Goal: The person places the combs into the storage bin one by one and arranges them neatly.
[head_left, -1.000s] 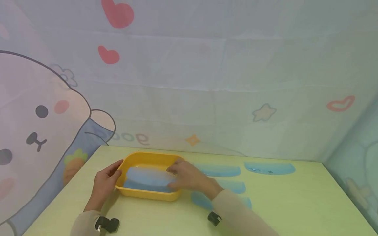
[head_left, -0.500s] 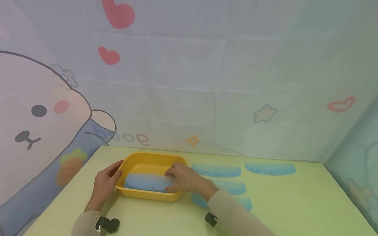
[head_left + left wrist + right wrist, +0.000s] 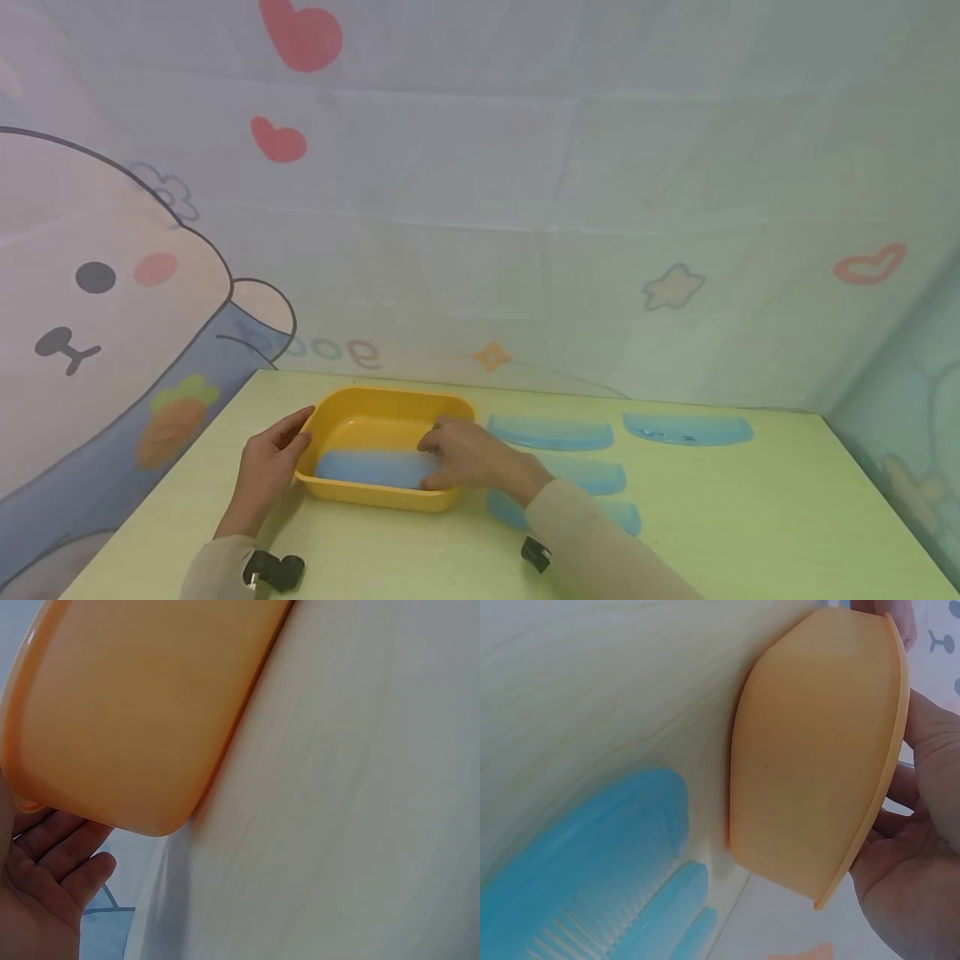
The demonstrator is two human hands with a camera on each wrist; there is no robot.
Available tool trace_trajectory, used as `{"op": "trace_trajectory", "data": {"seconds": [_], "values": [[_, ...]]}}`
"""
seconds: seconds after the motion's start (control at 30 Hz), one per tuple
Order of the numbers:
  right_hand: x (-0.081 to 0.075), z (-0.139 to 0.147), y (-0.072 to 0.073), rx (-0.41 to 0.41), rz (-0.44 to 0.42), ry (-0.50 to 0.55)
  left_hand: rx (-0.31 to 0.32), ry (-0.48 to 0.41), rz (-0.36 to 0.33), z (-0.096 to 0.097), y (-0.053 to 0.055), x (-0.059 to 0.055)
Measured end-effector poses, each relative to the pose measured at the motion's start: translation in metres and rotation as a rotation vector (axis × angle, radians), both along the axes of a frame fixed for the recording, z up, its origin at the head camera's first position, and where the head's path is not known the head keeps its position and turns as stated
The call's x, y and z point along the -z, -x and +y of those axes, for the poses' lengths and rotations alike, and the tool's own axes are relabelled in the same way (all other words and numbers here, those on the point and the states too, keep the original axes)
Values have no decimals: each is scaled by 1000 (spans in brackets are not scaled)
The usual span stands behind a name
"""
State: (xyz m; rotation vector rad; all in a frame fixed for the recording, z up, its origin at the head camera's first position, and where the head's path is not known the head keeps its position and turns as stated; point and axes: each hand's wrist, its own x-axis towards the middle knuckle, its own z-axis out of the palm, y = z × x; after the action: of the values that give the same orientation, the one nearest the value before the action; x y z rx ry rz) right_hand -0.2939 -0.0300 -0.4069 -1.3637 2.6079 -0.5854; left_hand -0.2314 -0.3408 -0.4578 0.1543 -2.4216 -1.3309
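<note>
A yellow plastic basin (image 3: 375, 497) stands on the table. My left hand (image 3: 270, 462) holds its left end, thumb by the rim; in the left wrist view the left hand's fingers (image 3: 67, 855) lie against the outside under the rim. Inside the basin is a blue comb (image 3: 367, 469) along the near wall. My right hand (image 3: 472, 454) reaches over the right rim and pinches the comb's right end, where a few teeth show. From the right wrist, the basin's outer wall (image 3: 810, 750) hides the comb and the fingertips of the right hand (image 3: 922, 825).
Several blue combs lie right of the basin: a back one (image 3: 551, 433), a middle one (image 3: 596, 477) and a near one (image 3: 622, 515) partly under my right forearm. Another comb (image 3: 686, 429) lies farther right. A printed cloth (image 3: 480, 208) hangs behind the table (image 3: 750, 517).
The comb has tipped and sunk lower toward the basin's near wall, showing more of the yellow floor. My right hand has shifted slightly left with it. My left hand stays on the basin.
</note>
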Motion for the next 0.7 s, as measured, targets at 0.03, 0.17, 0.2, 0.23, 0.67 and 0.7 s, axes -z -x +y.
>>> {"op": "trace_trajectory", "data": {"seconds": [0.03, 0.17, 0.2, 0.23, 0.67, 0.7], "values": [[0, 0, 0, -5, 8, -3, -2, 2, -2, 0, 0, 0], [1, -1, 2, -33, 35, -5, -7, 5, -10, 0, 0, 1], [1, -2, 3, -41, 41, -5, -7, 4, -11, 0, 0, 1], [2, -2, 3, -45, 45, -7, -7, 1, -13, 0, 0, 0], [2, -8, 3, -17, 28, -61, 0, 30, 14, -2, 1, 1], [2, -9, 3, -16, 29, -68, 2, 30, 17, -2, 1, 1]]}}
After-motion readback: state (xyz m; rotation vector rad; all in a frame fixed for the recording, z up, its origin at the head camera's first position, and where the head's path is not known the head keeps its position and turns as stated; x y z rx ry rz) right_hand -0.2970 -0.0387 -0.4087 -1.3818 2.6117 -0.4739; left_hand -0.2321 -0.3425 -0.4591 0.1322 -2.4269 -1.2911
